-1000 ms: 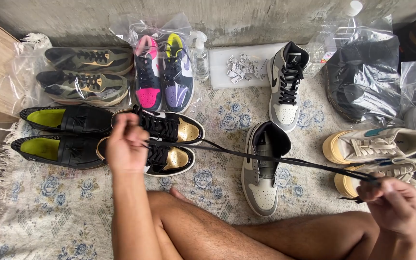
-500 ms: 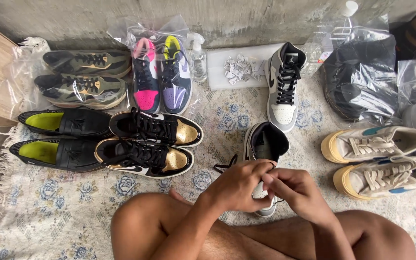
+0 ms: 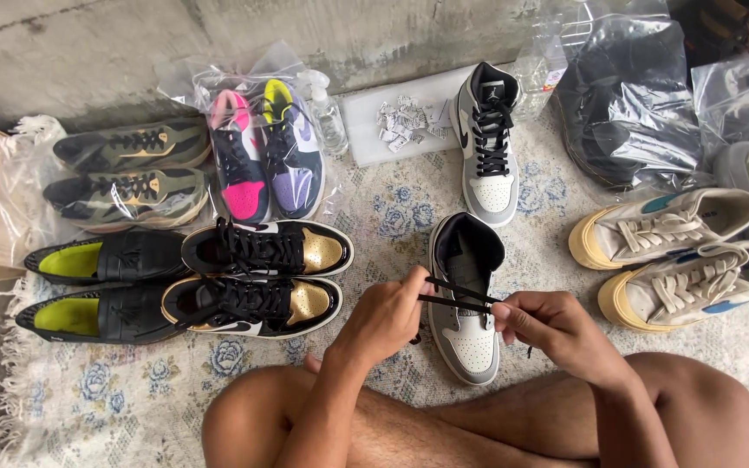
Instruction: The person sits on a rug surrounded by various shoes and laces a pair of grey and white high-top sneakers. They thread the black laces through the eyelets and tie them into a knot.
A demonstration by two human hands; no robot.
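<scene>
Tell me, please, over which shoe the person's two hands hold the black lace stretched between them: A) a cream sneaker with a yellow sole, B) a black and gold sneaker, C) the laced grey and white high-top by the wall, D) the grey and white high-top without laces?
D: the left hand and right hand pinch the black lace taut directly above the unlaced grey and white high-top.

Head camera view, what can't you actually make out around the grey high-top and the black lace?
- Lace ends: the black lace runs between the left hand and right hand; both ends vanish inside the fingers.
- Eyelets of the grey high-top: hidden by the hands and lace.
- Shoes in the dark bag: obscured by glare on the plastic.
- Pale pieces on the white tray: too small to identify.
</scene>
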